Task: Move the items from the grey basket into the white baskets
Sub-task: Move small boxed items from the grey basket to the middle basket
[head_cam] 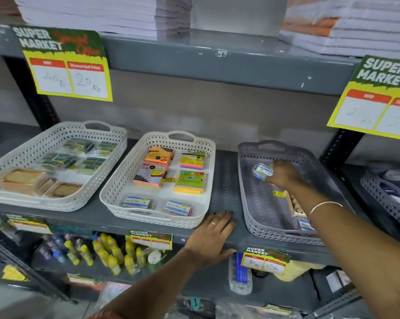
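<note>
On a grey metal shelf [224, 180] in a shop, three perforated plastic baskets stand side by side along the front edge. The grey basket [254, 203] sits towards the right end of the shelf. The person's right hand [284, 174] reaches into its far half, fingers closed around a small clear box with a blue and white label [262, 171], held just above the basket floor. At the basket's near right corner lie a pale wooden item [294, 204] and what appears to be another labelled box [306, 224], both partly hidden by the right forearm, which wears a thin bangle [323, 209]. The middle white basket [116, 196] stands just left of the grey one, with a bare strip of shelf between them. It holds four bright pads of sticky notes [189, 181] in its far and middle parts, and two small labelled boxes [138, 202] along its near edge. The left white basket [33, 203] sits at the left end of the shelf and holds dark packets [79, 155] at the back and tan flat items [24, 178] at the front. The left hand [211, 238] lies flat and open, palm down, on the shelf's front edge between the middle white basket and the grey basket, holding nothing. Yellow and green price cards [66, 65] hang from the shelf above.
</note>
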